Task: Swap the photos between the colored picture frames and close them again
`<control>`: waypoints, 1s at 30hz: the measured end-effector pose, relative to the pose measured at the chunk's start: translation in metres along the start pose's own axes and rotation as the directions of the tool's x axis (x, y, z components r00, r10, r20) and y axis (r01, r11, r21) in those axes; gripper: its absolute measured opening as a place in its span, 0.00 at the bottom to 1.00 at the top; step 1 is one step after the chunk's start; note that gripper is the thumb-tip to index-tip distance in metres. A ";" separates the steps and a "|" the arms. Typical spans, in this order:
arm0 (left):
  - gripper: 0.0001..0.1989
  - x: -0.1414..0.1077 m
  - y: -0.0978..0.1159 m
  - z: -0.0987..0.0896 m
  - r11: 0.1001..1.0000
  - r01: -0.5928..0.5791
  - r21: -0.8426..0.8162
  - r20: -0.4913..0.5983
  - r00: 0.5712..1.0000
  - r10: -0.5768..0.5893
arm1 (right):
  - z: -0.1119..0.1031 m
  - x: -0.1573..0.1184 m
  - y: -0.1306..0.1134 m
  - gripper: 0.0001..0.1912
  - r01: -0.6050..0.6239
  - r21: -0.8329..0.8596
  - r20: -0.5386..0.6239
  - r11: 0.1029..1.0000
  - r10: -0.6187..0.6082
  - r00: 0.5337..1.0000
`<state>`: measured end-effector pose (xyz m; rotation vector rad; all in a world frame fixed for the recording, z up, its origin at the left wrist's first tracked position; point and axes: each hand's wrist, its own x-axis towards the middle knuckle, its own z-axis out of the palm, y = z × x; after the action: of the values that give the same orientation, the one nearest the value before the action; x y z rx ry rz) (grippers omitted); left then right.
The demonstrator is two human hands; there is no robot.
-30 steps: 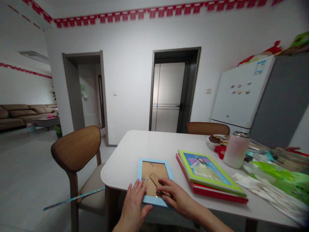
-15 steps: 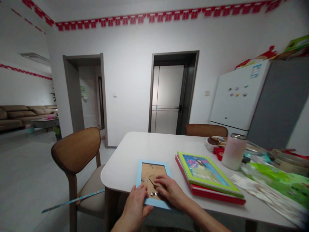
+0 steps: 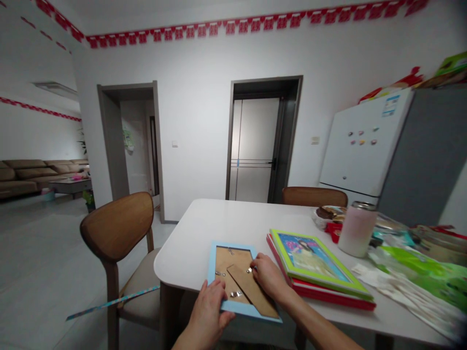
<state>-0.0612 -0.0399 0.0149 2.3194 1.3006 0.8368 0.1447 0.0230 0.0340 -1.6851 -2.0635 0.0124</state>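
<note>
A light blue photo frame (image 3: 212, 262) lies back side up at the near edge of the white table (image 3: 182, 243). Its brown backing board (image 3: 239, 255) carries a stand flap (image 3: 251, 287) and small metal clips (image 3: 235, 294). My left hand (image 3: 209, 311) grips the frame's lower left side, thumb at the near edge and fingers on top. At the right side of the backing, the fingertips of my right hand (image 3: 268, 277) are pinched together at a small metal clip (image 3: 249, 270).
Right of the frame is a stack of green and red picture frames (image 3: 317, 260). Beyond stand a pink bottle (image 3: 356, 228), green packaging (image 3: 430, 277) and white gloves (image 3: 397, 296). A wooden chair (image 3: 118, 226) is at the left, with a patterned strip (image 3: 113, 302) on its seat.
My right hand has moved from the middle of the backing up and right to the clip on the right side, uncovering the stand flap. My left hand keeps its hold.
</note>
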 end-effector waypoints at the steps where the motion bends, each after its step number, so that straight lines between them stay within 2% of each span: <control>1: 0.19 0.000 0.000 0.000 1.000 -0.001 0.000 -0.002 1.000 0.001 | 0.000 0.000 0.000 0.13 -0.001 0.006 -0.006 1.000 0.001 1.000; 4: 0.18 0.000 0.000 0.000 1.000 -0.006 -0.005 -0.005 1.000 0.006 | 0.004 0.000 -0.008 0.15 0.025 0.044 -0.021 0.999 -0.024 0.999; 9: 0.21 0.001 0.001 0.001 1.000 -0.005 0.021 0.006 1.000 0.005 | 0.022 0.008 -0.041 0.12 0.151 0.156 0.042 0.976 -0.159 0.986; 12: 0.25 0.002 0.001 0.002 0.998 -0.002 0.057 0.026 1.000 0.001 | 0.033 0.016 -0.056 0.11 0.155 0.166 0.052 0.974 -0.166 0.985; 16: 0.28 0.002 -0.002 0.004 0.998 -0.012 0.070 0.020 1.000 0.011 | 0.040 0.020 -0.063 0.10 0.138 0.150 0.046 0.979 -0.146 0.988; 23: 0.26 0.001 -0.001 0.005 0.999 -0.009 0.048 0.006 1.000 0.009 | 0.042 0.028 -0.057 0.13 0.070 0.071 0.034 0.995 -0.073 0.997; 27: 0.21 0.000 0.002 0.002 1.000 0.004 0.009 0.004 1.000 -0.004 | 0.042 0.041 -0.038 0.17 -0.077 -0.015 -0.017 0.997 0.076 0.997; 30: 0.20 0.000 0.004 0.000 1.000 0.018 -0.008 0.009 1.000 -0.018 | 0.046 0.050 -0.027 0.17 -0.158 -0.059 -0.011 0.986 0.158 0.987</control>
<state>-0.0587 -0.0417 0.0175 2.2995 1.3095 0.8236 0.0966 0.0753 0.0189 -1.8790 -1.9385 -0.0033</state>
